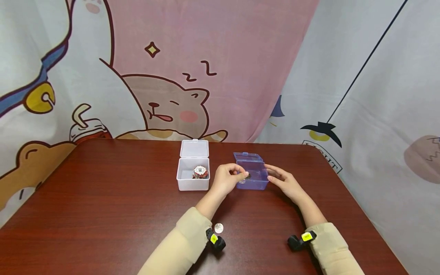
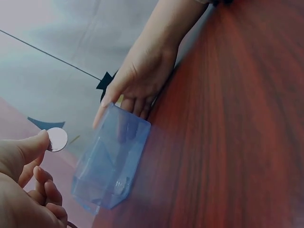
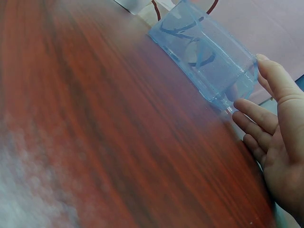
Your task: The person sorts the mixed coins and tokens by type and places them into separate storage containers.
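Observation:
My left hand (image 1: 227, 177) pinches a silver coin (image 2: 58, 139) between thumb and fingertips, over the left part of a see-through blue-purple box (image 1: 252, 185). The box stands on the table with its hinged lid (image 1: 248, 157) up and tilted back. Through its wall another shiny coin (image 2: 122, 184) shows at the bottom. My right hand (image 1: 287, 185) rests against the box's right end, its fingers (image 3: 259, 114) extended and loosely bent. Nearer to me, beside the left sleeve, a silver coin (image 1: 219, 228) lies flat on the table.
Left of the blue box stands a white box (image 1: 193, 185) with its lid up. Inside it are stacked chips (image 1: 200, 172), red and white. Both boxes are on a dark red wooden table (image 1: 113, 206). A patterned curtain (image 1: 240, 57) hangs behind the table.

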Demonstrator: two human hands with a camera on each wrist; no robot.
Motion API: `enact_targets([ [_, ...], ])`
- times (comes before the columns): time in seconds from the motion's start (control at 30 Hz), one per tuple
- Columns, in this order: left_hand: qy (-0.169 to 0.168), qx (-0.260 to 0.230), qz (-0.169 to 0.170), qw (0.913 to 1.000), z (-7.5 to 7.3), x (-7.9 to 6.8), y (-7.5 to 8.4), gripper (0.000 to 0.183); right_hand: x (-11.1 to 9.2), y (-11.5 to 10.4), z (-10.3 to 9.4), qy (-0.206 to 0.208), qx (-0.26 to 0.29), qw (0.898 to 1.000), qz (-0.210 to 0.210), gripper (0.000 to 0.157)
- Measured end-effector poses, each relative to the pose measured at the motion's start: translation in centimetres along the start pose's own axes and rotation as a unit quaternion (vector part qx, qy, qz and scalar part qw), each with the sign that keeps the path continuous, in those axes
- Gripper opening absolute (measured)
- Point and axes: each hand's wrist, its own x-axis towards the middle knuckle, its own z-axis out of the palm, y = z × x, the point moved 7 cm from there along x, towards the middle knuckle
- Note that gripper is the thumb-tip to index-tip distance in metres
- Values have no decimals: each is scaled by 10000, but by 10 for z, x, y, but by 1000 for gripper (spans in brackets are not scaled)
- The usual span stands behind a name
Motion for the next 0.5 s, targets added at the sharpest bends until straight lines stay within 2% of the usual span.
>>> enact_targets([
  [0.17,236,10,-33,9997,3,8,-5,12,0,1,0,50,28,10000,71,45],
  [0.5,705,-161,-350,9968,6,22,-19,12,0,-1,0,-18,-58,10000,30,45],
])
